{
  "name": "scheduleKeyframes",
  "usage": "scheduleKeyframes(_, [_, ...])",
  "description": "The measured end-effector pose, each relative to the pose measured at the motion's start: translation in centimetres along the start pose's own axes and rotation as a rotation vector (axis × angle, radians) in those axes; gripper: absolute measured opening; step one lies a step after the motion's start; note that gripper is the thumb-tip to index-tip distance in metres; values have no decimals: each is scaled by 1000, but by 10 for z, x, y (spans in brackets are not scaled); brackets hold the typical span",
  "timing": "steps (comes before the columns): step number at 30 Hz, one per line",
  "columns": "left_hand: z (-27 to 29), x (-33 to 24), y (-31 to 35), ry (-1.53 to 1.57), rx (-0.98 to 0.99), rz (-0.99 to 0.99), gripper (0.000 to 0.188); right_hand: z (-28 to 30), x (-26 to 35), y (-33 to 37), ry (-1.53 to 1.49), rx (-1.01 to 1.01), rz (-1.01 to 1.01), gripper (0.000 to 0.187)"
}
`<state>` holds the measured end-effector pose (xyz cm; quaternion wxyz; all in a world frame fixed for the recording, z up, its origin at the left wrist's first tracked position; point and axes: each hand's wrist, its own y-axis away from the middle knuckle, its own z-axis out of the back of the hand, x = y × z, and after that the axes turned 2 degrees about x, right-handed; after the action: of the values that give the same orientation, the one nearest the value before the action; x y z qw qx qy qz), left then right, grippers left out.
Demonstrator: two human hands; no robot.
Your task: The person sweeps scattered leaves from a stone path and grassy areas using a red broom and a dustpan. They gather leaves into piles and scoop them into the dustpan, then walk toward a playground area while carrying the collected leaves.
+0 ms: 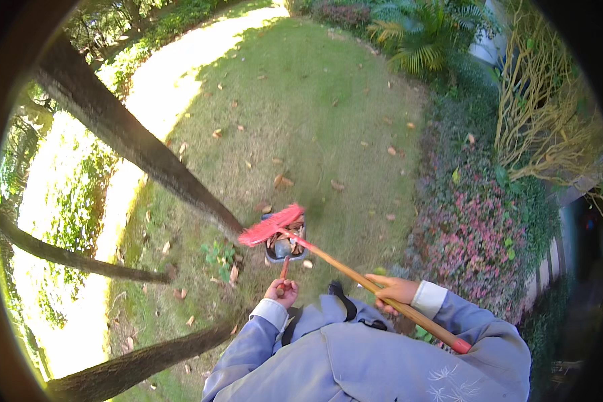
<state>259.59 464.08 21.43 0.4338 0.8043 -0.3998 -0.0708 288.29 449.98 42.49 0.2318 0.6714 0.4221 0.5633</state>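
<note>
My left hand (281, 293) is closed round the short brown handle of a dustpan (296, 255). Brown dry leaves and something greyish lie inside the pan, just ahead of my feet. A broom (345, 269) with a wooden stick slants across my front, its end reaching back past my right forearm. My right hand (394, 293) is wrapped round the stick partway along. The red broom head (273, 226) is over the far part of the pan and hides some of it. Whether the bristles touch the leaves, I cannot tell.
Fallen leaves (283, 181) are scattered over the grass (315, 120). Tree trunks (141, 144) stand at the left, one close beside the dustpan. Pink-flowered shrubs (479, 228) border the right, with bare yellowish branches (549, 107) beyond. A small green plant (219, 254) grows left of the pan.
</note>
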Motion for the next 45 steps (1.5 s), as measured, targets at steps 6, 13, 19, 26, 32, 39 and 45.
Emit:
scheduleKeyframes(6, [-119, 0, -53, -213, 272, -78, 48, 35, 117, -11, -389, 349, 320, 49])
scheduleKeyframes(13, [-217, -50, -131, -112, 422, -129, 41, 31, 214, -67, -405, 534, 391, 44])
scheduleKeyframes(19, [-267, -138, -192, 189, 483, -15, 40, 55, 315, -140, -356, 631, 281, 44])
scheduleKeyframes(26, [-306, -251, -214, 319, 427, 19, 38, 156, 417, -250, 9, 299, 490, 41])
scheduleKeyframes(32, [-347, -296, -192, 560, 357, -74, 29, 287, 405, -361, -205, -127, 122, 29])
scheduleKeyframes(39, [-390, -330, -203, 791, 358, -225, 19, 450, 458, -505, -231, -336, -92, 19])
scheduleKeyframes(45, [-453, -355, -226, 1012, 281, -357, 10, 594, 532, -703, 447, -633, -100, 20])
